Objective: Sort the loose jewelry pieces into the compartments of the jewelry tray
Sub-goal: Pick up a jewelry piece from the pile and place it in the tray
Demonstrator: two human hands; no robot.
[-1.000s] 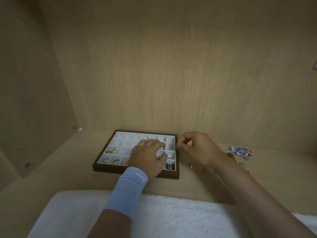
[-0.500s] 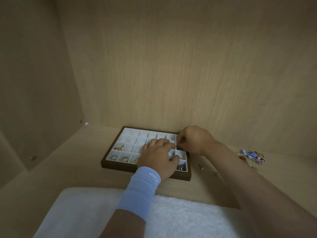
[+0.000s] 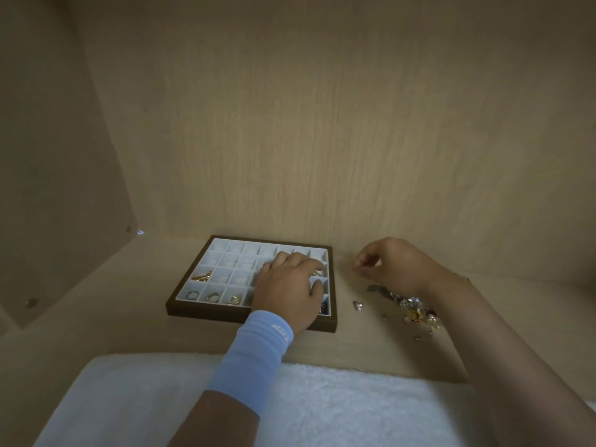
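A brown jewelry tray (image 3: pixel 206 312) with white square compartments lies on the wooden shelf. A gold piece (image 3: pixel 201 276) sits in a left compartment, and rings (image 3: pixel 213 297) fill three front ones. My left hand (image 3: pixel 287 288) rests flat on the tray's right half and hides several compartments. A small gold piece (image 3: pixel 314 272) shows by its fingertips. My right hand (image 3: pixel 396 266) hovers to the right of the tray with loosely curled fingers, and I see nothing in it. The loose jewelry pile (image 3: pixel 409 304) lies under that wrist.
A small stray piece (image 3: pixel 357 304) and a few tiny beads (image 3: pixel 417 338) lie between tray and pile. A white fluffy towel (image 3: pixel 161 398) covers the near edge. Wooden walls close the back and the left side (image 3: pixel 48 188). A blue wristband (image 3: pixel 254 353) is on my left wrist.
My right hand has drawn back from the tray's far right corner to the shelf on the right. My left hand stays on the tray.
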